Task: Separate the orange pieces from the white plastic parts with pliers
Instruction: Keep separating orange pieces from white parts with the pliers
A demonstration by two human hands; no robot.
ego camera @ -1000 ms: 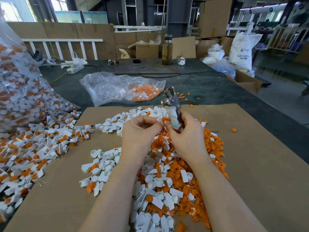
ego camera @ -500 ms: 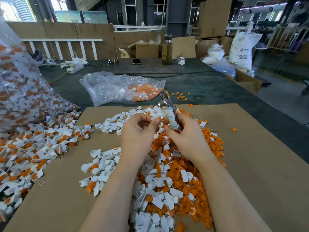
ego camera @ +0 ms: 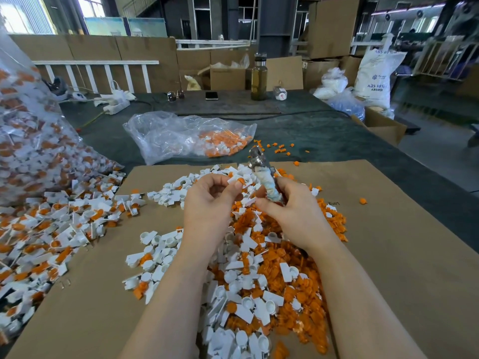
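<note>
My left hand (ego camera: 210, 203) pinches a white plastic part with an orange piece (ego camera: 238, 180) between thumb and fingers. My right hand (ego camera: 290, 211) grips the pliers (ego camera: 264, 174) by their cloth-wrapped handles, metal jaws pointing up and away, just right of the part. Both hands hover over a mixed pile of orange and white pieces (ego camera: 259, 268) on a cardboard sheet (ego camera: 388, 255). A smaller heap of white parts (ego camera: 181, 190) lies behind my left hand.
A large clear bag of unsorted parts (ego camera: 31, 141) spills onto the table at left. Another clear bag holding orange pieces (ego camera: 189, 137) lies beyond the cardboard. A bottle (ego camera: 259, 79), phone (ego camera: 211, 95) and boxes stand at the far edge. Loose orange bits (ego camera: 282, 149) dot the green table.
The pliers have tilted and dropped slightly, their jaws moving away from the part. My left hand has shifted a little left with the white and orange part held up in its fingers.
</note>
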